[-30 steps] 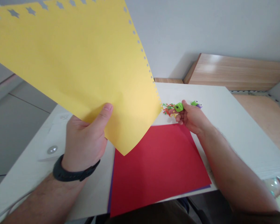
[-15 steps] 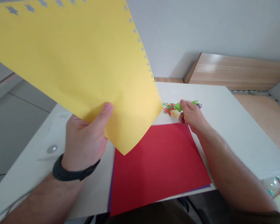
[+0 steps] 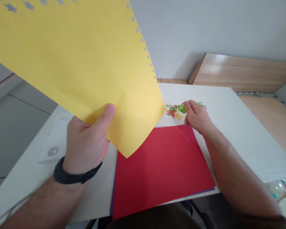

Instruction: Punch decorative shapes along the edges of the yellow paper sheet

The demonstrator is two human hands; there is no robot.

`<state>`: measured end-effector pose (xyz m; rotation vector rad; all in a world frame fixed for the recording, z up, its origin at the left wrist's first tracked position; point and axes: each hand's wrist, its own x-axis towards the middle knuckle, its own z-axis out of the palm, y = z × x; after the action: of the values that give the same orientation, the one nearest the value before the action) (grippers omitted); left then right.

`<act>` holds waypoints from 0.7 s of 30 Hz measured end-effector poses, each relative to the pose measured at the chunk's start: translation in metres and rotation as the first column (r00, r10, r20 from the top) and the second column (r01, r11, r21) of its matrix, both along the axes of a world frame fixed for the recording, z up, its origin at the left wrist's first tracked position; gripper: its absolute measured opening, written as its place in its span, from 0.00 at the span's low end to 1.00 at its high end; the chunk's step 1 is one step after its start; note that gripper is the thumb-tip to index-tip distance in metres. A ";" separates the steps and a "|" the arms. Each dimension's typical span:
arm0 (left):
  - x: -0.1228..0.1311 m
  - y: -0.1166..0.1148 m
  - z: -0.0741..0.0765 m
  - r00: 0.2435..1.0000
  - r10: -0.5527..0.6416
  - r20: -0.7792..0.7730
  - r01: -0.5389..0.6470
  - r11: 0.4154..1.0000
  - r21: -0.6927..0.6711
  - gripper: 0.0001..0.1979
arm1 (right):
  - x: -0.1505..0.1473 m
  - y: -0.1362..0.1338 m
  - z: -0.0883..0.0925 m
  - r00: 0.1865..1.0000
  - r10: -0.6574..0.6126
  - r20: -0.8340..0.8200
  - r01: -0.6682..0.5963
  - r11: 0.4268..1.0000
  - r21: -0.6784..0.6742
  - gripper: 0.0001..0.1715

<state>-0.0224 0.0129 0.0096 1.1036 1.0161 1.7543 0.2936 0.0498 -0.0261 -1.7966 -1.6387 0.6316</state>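
Observation:
My left hand (image 3: 87, 143) pinches the lower corner of a large yellow paper sheet (image 3: 73, 63) and holds it up over the table's left side. Punched holes run along the sheet's right edge, and star cut-outs along its top. My right hand (image 3: 196, 117) is closed round a small green paper punch (image 3: 181, 109) at the far middle of the white table (image 3: 240, 127). Right beside the punch lies a little heap of coloured paper bits (image 3: 173, 111). A red sheet (image 3: 162, 168) lies flat in front of me, on top of a purple one.
Behind my right hand a second small green and purple punch (image 3: 202, 104) peeks out. A wooden bench top (image 3: 243, 73) runs along the wall at the back right. A round silver button (image 3: 52, 151) sits in the table at the left. Grey floor tiles lie beyond the left edge.
My right hand has turned over and lowered the green punch toward the heap of paper bits, now covering more of the second punch. The yellow sheet and left hand have barely moved.

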 end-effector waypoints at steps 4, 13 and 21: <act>0.001 0.000 0.001 1.000 -0.004 0.003 0.004 1.000 0.005 0.17 | 0.005 0.003 -0.005 0.999 -0.040 -0.027 0.040 0.999 0.010 0.31; -0.001 0.001 -0.001 1.000 0.012 0.002 -0.012 1.000 -0.018 0.22 | -0.009 0.003 0.009 0.590 -0.178 -0.788 -0.095 0.953 -0.287 0.21; -0.001 0.000 -0.001 1.000 0.004 -0.019 -0.005 1.000 -0.027 0.21 | -0.012 -0.001 0.017 0.461 -0.210 -0.862 -0.186 0.927 -0.325 0.17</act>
<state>-0.0238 0.0127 0.0090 1.1035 1.0512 1.7318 0.2815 0.0485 -0.0092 -1.2502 -0.7551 1.6503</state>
